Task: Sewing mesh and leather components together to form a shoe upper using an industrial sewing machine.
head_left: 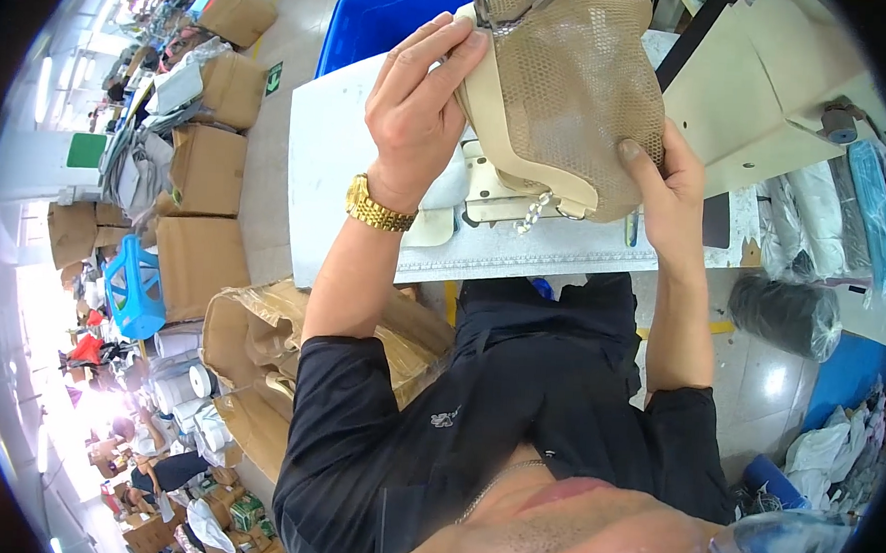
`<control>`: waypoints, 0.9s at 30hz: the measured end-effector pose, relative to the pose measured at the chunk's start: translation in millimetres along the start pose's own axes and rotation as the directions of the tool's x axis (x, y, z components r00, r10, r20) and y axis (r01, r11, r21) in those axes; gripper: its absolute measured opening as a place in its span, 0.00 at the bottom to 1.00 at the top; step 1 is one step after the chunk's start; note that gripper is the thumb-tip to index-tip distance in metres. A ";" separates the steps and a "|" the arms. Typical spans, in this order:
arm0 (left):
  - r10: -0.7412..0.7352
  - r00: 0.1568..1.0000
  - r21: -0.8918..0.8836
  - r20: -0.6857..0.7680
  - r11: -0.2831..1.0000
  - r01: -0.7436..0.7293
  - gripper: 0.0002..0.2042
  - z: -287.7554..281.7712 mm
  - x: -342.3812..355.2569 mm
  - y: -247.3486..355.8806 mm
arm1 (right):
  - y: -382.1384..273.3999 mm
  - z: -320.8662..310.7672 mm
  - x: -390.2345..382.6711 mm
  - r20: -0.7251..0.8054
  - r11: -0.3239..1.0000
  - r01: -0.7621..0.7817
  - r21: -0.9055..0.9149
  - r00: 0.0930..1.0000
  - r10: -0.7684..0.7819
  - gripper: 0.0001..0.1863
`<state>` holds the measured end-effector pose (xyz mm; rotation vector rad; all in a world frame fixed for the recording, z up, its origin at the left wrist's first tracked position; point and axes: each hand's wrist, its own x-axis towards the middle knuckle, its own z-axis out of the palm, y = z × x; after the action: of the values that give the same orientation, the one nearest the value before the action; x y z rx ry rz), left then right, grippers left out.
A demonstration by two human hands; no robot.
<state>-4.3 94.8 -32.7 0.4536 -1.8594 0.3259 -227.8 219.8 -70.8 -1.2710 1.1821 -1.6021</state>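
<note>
A tan mesh piece [578,88] with a cream border strip [490,109] lies under the presser foot [482,8] of a cream sewing machine [774,69]. My left hand [420,100] holds the strip's upper left edge right beside the foot, its fingers bent and pressed together; a gold watch [372,205] is on that wrist. My right hand [669,178] grips the mesh piece's right edge, thumb on top, some fingers hidden behind it. Below the piece are the metal machine bed [480,178] and a short beaded chain [531,213].
A blue bin [351,26] is behind the white worktable [333,171]. Cardboard boxes [198,264] and a blue stool [132,285] are at left, with people [157,472] farther off. An open carton [248,366] sits beside me; wrapped rolls [782,309] and bagged material [817,216] are at right.
</note>
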 end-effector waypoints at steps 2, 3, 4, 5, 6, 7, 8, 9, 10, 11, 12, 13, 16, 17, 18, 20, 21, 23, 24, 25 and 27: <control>-0.004 1.000 0.000 -0.007 1.000 0.004 0.15 -2.1 -2.7 2.0 | -1.7 1.0 -0.7 0.001 1.000 -0.014 0.009 1.000 0.014 0.18; -0.007 1.000 -0.006 -0.014 1.000 0.007 0.14 -1.5 -3.5 2.0 | -2.0 0.9 -0.6 -0.004 0.999 -0.029 0.016 1.000 0.029 0.18; -0.007 1.000 -0.009 -0.015 1.000 0.007 0.14 0.0 -2.7 1.0 | -1.7 0.2 0.6 -0.006 1.000 -0.028 0.014 1.000 0.028 0.18; -0.006 1.000 -0.019 -0.023 1.000 0.006 0.14 1.8 -1.2 -0.5 | -1.3 -1.0 2.5 -0.006 1.000 -0.014 -0.012 1.000 0.014 0.18; -0.006 1.000 -0.025 -0.031 1.000 0.005 0.14 2.1 -0.2 -1.1 | -1.4 -1.5 3.9 -0.003 0.999 -0.001 -0.035 1.000 0.001 0.18; -0.006 1.000 -0.023 -0.030 1.000 0.005 0.14 1.3 -0.4 -1.0 | -2.2 -0.7 4.2 -0.002 0.999 -0.001 -0.034 1.000 0.001 0.18; 0.000 1.000 -0.012 -0.024 1.000 -0.001 0.14 0.0 -0.9 -0.6 | -3.3 1.0 4.2 -0.007 1.000 -0.002 -0.027 1.000 0.002 0.18; 0.006 1.000 -0.003 -0.020 1.000 -0.006 0.14 0.0 -1.5 0.0 | -4.2 1.1 4.1 -0.014 1.000 -0.003 -0.023 1.000 0.003 0.18; 0.005 1.000 -0.003 -0.020 1.000 -0.005 0.14 0.9 -1.2 -0.1 | -4.1 -0.1 5.1 -0.014 1.000 -0.003 -0.024 1.000 0.003 0.18; 0.010 1.000 -0.015 -0.027 1.000 -0.010 0.14 2.3 -0.6 -0.7 | -3.6 -1.7 6.9 -0.010 1.000 -0.010 -0.027 1.000 0.010 0.17; 0.016 0.999 -0.024 -0.032 1.000 -0.017 0.14 2.2 0.1 -1.4 | -3.5 -2.0 8.5 -0.005 0.999 -0.017 -0.028 1.000 0.017 0.17; 0.017 0.999 -0.023 -0.031 1.000 -0.018 0.14 1.0 -0.2 -1.4 | -4.7 -1.1 9.5 -0.005 1.000 -0.017 -0.026 1.000 0.017 0.17; 0.024 1.000 0.014 -0.014 1.000 -0.023 0.13 0.0 -0.6 -1.1 | -8.4 -0.8 13.7 -0.008 0.999 0.004 -0.047 1.000 -0.004 0.17; 0.021 1.000 0.003 -0.018 1.000 -0.021 0.14 0.8 0.4 -1.2 | -8.0 -2.1 16.8 -0.004 0.999 0.005 -0.053 1.000 -0.005 0.17; 0.018 1.000 -0.008 -0.021 1.000 -0.018 0.14 0.7 0.7 -0.6 | -7.8 -2.8 18.3 0.001 0.998 0.005 -0.058 1.000 -0.005 0.17; 0.014 1.000 -0.008 -0.018 1.000 -0.014 0.14 0.0 0.1 0.5 | -8.2 -2.4 19.7 -0.001 1.000 -0.006 -0.030 1.000 0.006 0.17; 0.013 1.000 -0.007 -0.020 1.000 -0.013 0.14 1.2 0.3 0.2 | -8.4 -2.6 21.5 -0.002 1.000 -0.014 -0.003 1.000 0.014 0.18; 0.014 1.000 -0.015 -0.006 1.000 -0.014 0.15 1.8 0.7 -1.9 | -9.0 -2.8 23.9 -0.008 1.000 -0.004 -0.016 1.000 0.004 0.18; 0.012 1.000 -0.019 0.015 1.000 -0.012 0.17 -0.5 -0.5 -1.3 | -9.6 -2.1 22.7 -0.011 1.000 0.000 -0.023 1.000 0.000 0.19; 0.007 1.000 -0.015 0.014 1.000 -0.007 0.17 -2.3 -1.6 -0.6 | -11.3 -1.7 20.6 -0.005 1.000 -0.003 -0.024 1.000 0.003 0.19; 0.023 1.000 -0.008 0.018 1.000 -0.023 0.17 -3.4 -1.7 -0.7 | -15.9 -1.1 17.9 0.001 0.998 0.010 -0.069 1.000 -0.010 0.19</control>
<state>-0.6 95.8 -33.3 0.4310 -1.8842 0.3307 -233.0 207.8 -50.7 -1.3225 1.2426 -1.5799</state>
